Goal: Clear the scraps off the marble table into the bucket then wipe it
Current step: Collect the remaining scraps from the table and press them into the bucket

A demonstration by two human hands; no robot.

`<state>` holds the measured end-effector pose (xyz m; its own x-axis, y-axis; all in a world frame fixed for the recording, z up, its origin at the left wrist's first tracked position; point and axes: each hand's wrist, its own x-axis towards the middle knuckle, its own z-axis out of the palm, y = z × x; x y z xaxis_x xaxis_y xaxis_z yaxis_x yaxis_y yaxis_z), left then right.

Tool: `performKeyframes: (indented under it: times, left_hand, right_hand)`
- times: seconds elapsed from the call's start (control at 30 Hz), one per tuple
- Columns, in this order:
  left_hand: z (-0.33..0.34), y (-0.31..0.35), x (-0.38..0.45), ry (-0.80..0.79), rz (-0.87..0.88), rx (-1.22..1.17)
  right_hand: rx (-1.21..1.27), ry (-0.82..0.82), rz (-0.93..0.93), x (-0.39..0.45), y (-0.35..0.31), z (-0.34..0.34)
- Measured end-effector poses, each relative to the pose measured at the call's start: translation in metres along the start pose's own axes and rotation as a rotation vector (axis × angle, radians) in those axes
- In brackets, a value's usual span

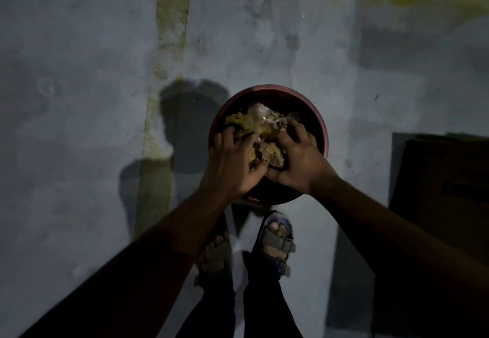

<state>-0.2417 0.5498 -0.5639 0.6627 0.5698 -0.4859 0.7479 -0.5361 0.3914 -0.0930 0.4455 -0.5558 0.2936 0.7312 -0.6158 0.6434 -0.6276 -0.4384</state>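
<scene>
- Round maroon bucket (268, 94) sat on a blotchy grey floor (79, 99), full of lumpy yellowish scraps (254, 123).
- Left hand (232, 163) and right hand (296, 160) both had fingers curled, clutching the scraps between them over the bucket.

A grey concrete floor (79, 99) crossed by a yellowish painted stripe (169, 33). Two feet in strapped sandals (275, 245) stand on it. A dark brown cardboard box (444, 192) sits at the right edge.
</scene>
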Motion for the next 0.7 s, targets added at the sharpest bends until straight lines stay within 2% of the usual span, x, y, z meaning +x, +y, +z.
performKeyframes:
  times: [0.13,0.33,0.43,0.5,0.63,0.7]
  left_hand:
    - [-0.005,0.0,0.003,-0.003,0.027,-0.034]
    - [-0.003,-0.001,0.011,0.013,0.092,0.037]
    - [-0.002,-0.005,0.015,0.143,0.182,0.229]
    - [0.002,-0.008,0.02,0.221,0.223,0.227]
    - [0.026,-0.01,0.041,0.096,0.3,0.217]
    - [0.041,-0.011,0.056,0.051,0.283,0.21]
  right_hand:
    - [-0.012,0.094,-0.087,-0.005,0.005,-0.011]
    - [-0.096,0.223,-0.06,-0.003,0.012,-0.015]
    - [-0.132,0.263,-0.059,-0.001,0.02,-0.013]
    - [-0.117,0.266,-0.089,0.003,0.024,-0.009]
    - [-0.16,0.135,-0.102,0.024,0.029,0.011]
    - [-0.215,0.125,-0.118,0.04,0.035,0.03]
